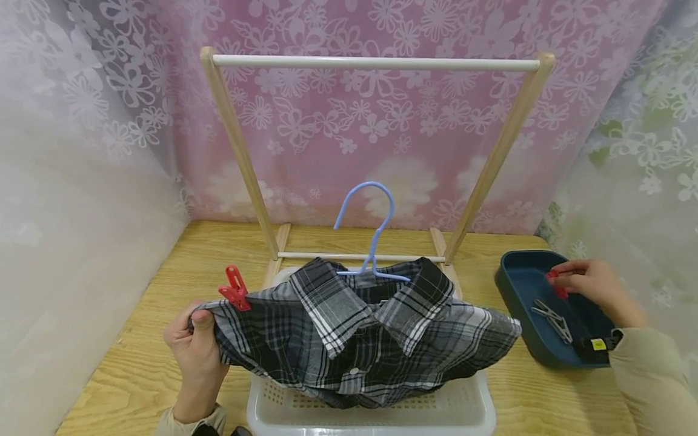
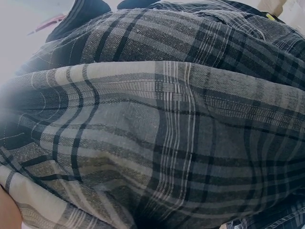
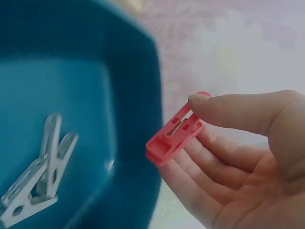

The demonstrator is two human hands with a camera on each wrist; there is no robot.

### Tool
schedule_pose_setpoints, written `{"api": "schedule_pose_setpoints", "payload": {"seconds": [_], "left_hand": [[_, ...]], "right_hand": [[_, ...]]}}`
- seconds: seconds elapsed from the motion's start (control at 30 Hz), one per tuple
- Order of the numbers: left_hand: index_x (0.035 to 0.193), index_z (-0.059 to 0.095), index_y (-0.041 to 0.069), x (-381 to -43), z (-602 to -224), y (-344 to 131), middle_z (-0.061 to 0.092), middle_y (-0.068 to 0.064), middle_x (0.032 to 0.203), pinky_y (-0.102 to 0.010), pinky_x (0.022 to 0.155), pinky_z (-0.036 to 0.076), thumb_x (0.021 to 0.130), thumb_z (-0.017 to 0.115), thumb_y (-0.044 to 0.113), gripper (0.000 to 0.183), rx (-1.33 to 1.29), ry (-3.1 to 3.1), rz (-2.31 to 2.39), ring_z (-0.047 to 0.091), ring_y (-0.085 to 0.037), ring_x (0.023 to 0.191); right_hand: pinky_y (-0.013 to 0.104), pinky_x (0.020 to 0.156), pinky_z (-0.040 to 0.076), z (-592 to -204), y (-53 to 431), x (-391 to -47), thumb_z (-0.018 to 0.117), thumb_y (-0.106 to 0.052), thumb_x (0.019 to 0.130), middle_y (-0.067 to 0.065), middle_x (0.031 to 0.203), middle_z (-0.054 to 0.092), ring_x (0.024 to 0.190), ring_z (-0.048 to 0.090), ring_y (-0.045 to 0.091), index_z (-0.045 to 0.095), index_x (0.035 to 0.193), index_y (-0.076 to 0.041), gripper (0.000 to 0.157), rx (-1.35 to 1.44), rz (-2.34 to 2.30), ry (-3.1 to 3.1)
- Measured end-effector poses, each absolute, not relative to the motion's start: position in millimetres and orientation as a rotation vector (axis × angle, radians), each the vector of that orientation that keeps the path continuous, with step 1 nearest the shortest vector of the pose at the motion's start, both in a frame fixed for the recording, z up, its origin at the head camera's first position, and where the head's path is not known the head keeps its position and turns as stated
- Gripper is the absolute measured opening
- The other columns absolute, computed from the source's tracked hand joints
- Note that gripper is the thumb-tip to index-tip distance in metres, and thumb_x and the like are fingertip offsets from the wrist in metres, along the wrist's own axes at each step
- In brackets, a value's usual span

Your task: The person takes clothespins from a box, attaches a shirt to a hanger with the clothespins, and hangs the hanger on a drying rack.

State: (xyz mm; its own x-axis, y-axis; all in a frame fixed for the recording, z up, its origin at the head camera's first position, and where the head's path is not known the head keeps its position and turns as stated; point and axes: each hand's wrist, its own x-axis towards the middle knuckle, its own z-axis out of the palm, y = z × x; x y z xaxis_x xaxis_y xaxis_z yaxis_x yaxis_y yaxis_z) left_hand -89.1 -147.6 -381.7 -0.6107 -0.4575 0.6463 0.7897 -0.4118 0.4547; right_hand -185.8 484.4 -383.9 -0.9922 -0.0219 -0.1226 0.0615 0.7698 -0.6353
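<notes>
A black, grey and white plaid shirt (image 1: 349, 339) hangs on a light blue hanger (image 1: 373, 242), whose hook stands up from the collar. My left hand (image 1: 191, 345) grips the shirt's left-side end, thumb on top. Close by, a red clothespin (image 1: 235, 289) is clipped to that shoulder. In the left wrist view, plaid cloth (image 2: 143, 129) fills nearly everything. Over a dark blue bin (image 1: 515, 266) at the right, my right hand (image 1: 594, 287) pinches a second red clothespin (image 3: 174, 136) between thumb and fingers. White-grey clothespins (image 3: 45, 167) lie on the bin's floor.
Behind the shirt stands a wooden rack with a white top rod (image 1: 376, 62) and a lower rod (image 1: 311, 256). A white perforated basket (image 1: 485, 406) sits beneath the shirt on the wooden table (image 1: 147, 327). Flowered curtains (image 1: 349, 139) surround the table at the back and sides.
</notes>
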Motion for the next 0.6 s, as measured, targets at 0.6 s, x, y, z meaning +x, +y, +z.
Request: {"api": "schedule_pose_setpoints", "payload": {"seconds": [0.6], "left_hand": [[0.061,0.052,-0.011,-88,-382,-147,0.052,-0.004,0.054,-0.018,0.040,0.033,0.089,0.074,0.020,0.047,-0.514,-0.987,-2.070,0.048,-0.007,0.045]], "right_hand": [[0.010,0.072,0.045,-333,448,-150,0.066,-0.015,0.097,-0.014,0.095,0.071,0.082,0.068,0.006,0.069,0.112,-0.021,0.016,0.076,-1.541,2.676]]}}
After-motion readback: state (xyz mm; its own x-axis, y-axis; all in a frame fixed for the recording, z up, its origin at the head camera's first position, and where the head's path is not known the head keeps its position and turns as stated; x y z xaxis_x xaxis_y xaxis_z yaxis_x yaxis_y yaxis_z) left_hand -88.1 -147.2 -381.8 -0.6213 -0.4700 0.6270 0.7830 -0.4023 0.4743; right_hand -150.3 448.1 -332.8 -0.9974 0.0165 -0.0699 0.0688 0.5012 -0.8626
